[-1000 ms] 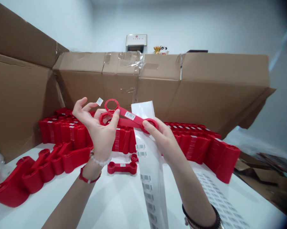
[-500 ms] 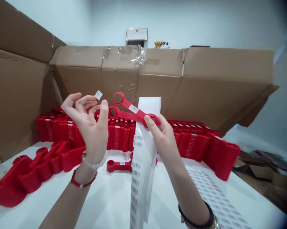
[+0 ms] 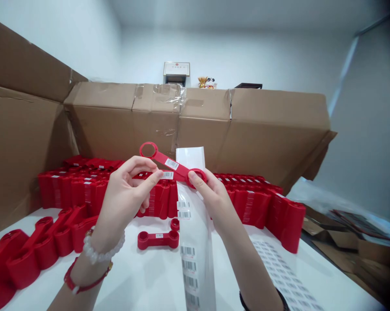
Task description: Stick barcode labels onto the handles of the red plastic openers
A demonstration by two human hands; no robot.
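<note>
My left hand [image 3: 128,185] is closed, thumb and fingers pinching the end of a small white barcode label [image 3: 167,175]. That label lies against the lower of two flat red plastic pieces with ring ends. The upper red piece [image 3: 161,158] bears its own barcode label [image 3: 171,164] and fans out above the lower one. My right hand [image 3: 214,196] is closed around their right ends, thumb on the ring. It also grips a long white strip of barcode labels [image 3: 198,242], which hangs down toward me. The lower piece is partly hidden by my left fingers.
On the white table [image 3: 126,276], a labelled red piece [image 3: 158,240] lies below my hands. Rows of stacked red pieces [image 3: 55,190] stand behind, with more at left [image 3: 23,263]. A label sheet [image 3: 284,272] lies at right. Cardboard walls [image 3: 123,125] rise behind and left.
My left hand has moved right and down, bringing the label from the air onto the lower red piece. The camera view has tilted up, and my right hand keeps its hold.
</note>
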